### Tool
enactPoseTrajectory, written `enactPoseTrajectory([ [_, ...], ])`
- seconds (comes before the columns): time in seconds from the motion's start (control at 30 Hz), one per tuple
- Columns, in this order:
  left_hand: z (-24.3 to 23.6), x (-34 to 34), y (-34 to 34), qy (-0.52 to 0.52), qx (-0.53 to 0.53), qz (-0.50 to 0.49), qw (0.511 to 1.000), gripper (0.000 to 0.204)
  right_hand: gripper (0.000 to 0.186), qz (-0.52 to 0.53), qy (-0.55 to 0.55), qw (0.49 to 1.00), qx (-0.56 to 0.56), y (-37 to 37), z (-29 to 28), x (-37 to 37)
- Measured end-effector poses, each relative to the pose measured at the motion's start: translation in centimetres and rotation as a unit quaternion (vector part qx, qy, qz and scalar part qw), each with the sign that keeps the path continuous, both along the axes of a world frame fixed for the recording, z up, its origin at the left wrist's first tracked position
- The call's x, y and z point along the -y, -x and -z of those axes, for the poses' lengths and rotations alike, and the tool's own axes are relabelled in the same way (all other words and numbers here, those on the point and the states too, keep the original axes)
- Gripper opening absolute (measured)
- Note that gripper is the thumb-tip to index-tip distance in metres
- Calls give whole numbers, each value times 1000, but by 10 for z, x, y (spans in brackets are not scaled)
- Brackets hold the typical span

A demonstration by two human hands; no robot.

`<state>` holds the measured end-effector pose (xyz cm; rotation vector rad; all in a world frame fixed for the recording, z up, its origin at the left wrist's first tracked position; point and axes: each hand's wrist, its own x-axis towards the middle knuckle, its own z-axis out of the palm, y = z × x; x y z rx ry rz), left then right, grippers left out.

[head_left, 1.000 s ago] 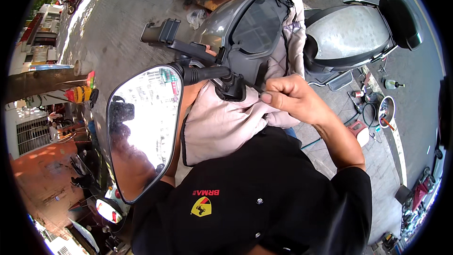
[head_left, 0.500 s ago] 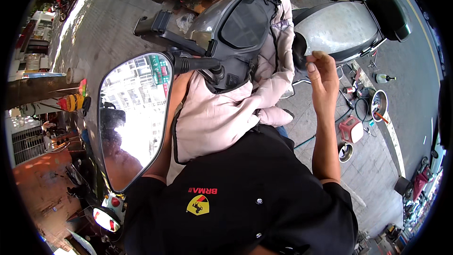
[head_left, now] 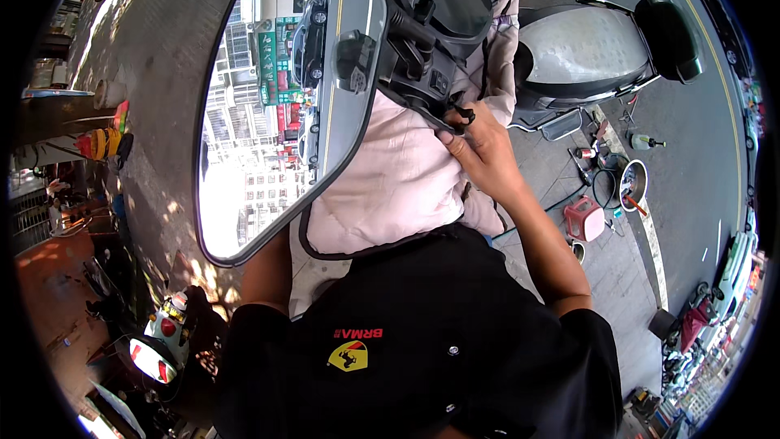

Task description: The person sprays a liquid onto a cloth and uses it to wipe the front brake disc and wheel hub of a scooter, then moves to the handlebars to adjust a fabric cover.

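A pale pink quilted cover [head_left: 398, 187] with black edging drapes over the front of a grey scooter [head_left: 435, 0]. My right hand [head_left: 483, 154] is closed at the cover's upper black edge, just below the handlebar controls. A small black loop or strap [head_left: 464, 116] sticks up by its fingers. The big rear-view mirror [head_left: 284, 114] fills the left of the space before me, reflecting buildings and a road. My left forearm [head_left: 268, 272] runs up behind this mirror, which hides my left hand.
At the right, a second scooter seat [head_left: 581, 49] has a black backrest [head_left: 668, 36]. On the paving lie a pink stool [head_left: 583, 219], a metal bowl [head_left: 633, 183] with tools, a hose [head_left: 605, 187] and a bottle [head_left: 647, 141]. A white and red lamp [head_left: 153, 359] stands lower left.
My right hand has come left and down from beside the second seat to the cover's edge and closed there. The mirror and handlebar now appear farther right and higher.
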<state>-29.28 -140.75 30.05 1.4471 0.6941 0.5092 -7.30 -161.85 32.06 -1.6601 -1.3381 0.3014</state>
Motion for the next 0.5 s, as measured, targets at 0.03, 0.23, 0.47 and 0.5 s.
enactPoseTrajectory([
  [0.03,-1,5,2,-27,-8,19,999,62,22,-6,5,1000,-1,8,-3,4],
  [0.23,-47,9,37,-90,-45,150,983,37,23,-186,-28,976,-107,46,-37,22],
  [0.47,-53,30,83,-200,-65,29,977,19,14,-218,-11,967,128,73,-50,39],
  [0.5,-46,31,87,-177,-66,26,982,18,15,-202,-28,965,163,80,-44,41],
])
